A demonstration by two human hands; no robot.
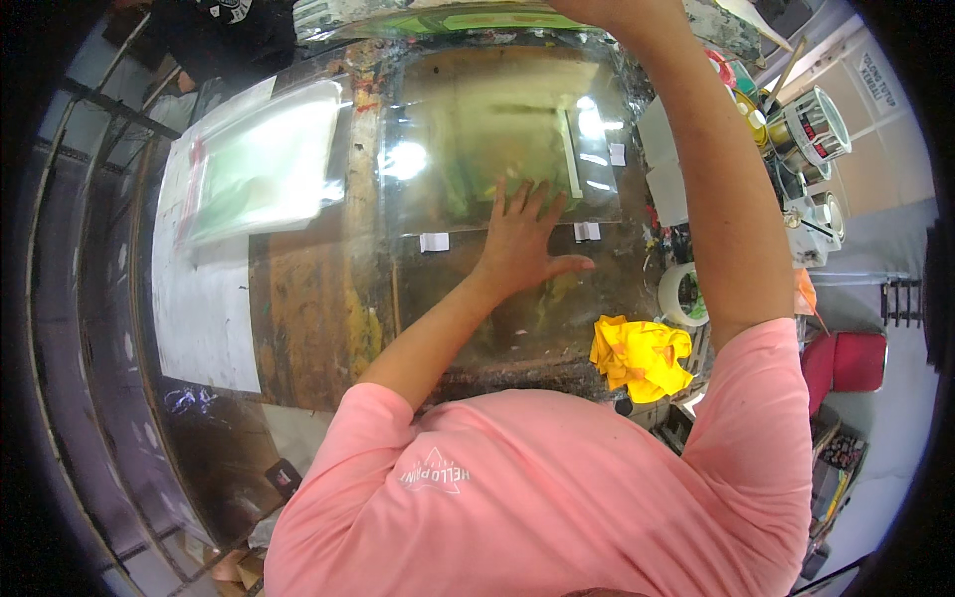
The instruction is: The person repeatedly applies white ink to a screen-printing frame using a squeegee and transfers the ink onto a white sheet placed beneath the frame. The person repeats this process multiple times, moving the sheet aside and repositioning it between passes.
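Observation:
My left hand (522, 244) lies flat, fingers spread, on a clear glossy film sheet (468, 129). The sheet is held to the paint-stained wooden board (308, 318) by small white tape pieces (435, 242). My right arm (716, 199) stretches up along the right side to the raised green-edged frame (448, 20) at the top. The right hand itself is cut off by the picture's upper edge, so its grip cannot be seen.
A crumpled yellow rag (642, 356) lies at the board's right front. A roll of tape (681, 294) sits just behind it. Several ink cans (816, 124) stand at the far right. A clear bag with a green sheet (264, 164) and white paper (204, 308) lie left.

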